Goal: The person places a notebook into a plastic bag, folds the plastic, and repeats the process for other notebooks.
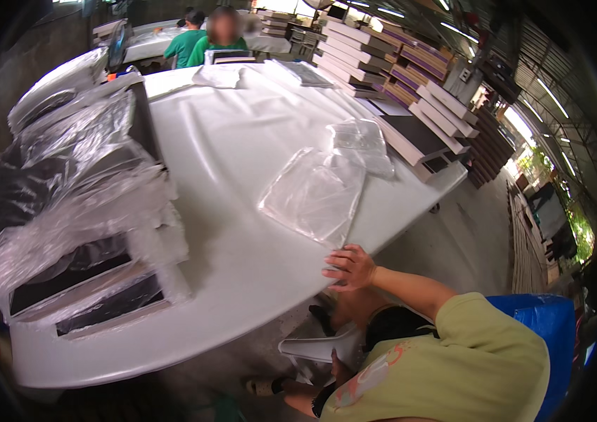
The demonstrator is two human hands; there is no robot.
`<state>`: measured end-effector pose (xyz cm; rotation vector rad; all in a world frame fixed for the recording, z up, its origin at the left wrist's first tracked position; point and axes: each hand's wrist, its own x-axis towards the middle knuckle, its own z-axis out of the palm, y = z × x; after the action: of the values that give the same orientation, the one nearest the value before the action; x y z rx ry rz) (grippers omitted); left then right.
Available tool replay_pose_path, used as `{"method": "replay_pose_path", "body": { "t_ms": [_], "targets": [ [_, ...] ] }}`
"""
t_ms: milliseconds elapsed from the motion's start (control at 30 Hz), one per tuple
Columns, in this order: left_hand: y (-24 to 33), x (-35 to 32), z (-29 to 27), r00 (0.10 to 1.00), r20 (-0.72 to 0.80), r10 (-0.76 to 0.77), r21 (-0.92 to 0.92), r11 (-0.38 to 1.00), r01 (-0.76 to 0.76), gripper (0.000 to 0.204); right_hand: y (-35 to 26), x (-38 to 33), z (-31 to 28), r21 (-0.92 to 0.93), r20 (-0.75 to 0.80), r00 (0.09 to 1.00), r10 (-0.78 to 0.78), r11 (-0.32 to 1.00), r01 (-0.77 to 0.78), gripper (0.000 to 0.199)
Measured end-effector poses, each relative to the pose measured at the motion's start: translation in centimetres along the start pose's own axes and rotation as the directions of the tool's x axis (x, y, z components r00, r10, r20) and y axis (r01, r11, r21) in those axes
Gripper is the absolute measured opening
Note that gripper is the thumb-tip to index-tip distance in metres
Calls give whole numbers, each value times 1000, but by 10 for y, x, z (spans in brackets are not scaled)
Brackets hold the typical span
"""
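Observation:
My right hand [352, 268] rests on the near edge of the white-covered table [235, 260], fingers extended and slightly apart. Just beyond its fingers is the corner of a clear plastic bag [312, 198], flat and wrinkled. The hand is at or against that corner; I cannot see any grip on it. A second clear plastic bag [361, 146] overlaps the far side of the first. Low by my lap, in shadow, is what looks like my left hand [341, 368]; its fingers are too dark to read.
Plastic-wrapped dark panels [73, 183] are piled at the table's left. Pale boxed panels [354, 53] are stacked at the far right, with a dark-topped panel [414, 137] nearer. Two people in green [203, 46] are at the far end. A white stool [319, 346] stands below the edge.

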<state>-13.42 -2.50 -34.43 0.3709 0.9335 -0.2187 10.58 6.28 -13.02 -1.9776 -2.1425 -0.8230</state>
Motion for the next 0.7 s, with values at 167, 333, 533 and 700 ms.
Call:
{"method": "replay_pose_path", "body": {
  "t_ms": [167,333,533,700],
  "targets": [
    [0,4,7,999,-24,30,91,995,-28,54,2,-12,0,10,6,998,61,998,-61,54],
    [3,25,28,992,-52,115,306,947,-94,53,4,-28,-5,69,-20,988,156,986,-154,48],
    [48,73,66,787,-236,570,664,686,-297,52,9,-20,3,516,-84,994,73,856,-19,47],
    [88,46,86,107,-481,870,867,491,-91,51,101,-67,-29,689,-271,963,2,699,192,42]
  ]
}}
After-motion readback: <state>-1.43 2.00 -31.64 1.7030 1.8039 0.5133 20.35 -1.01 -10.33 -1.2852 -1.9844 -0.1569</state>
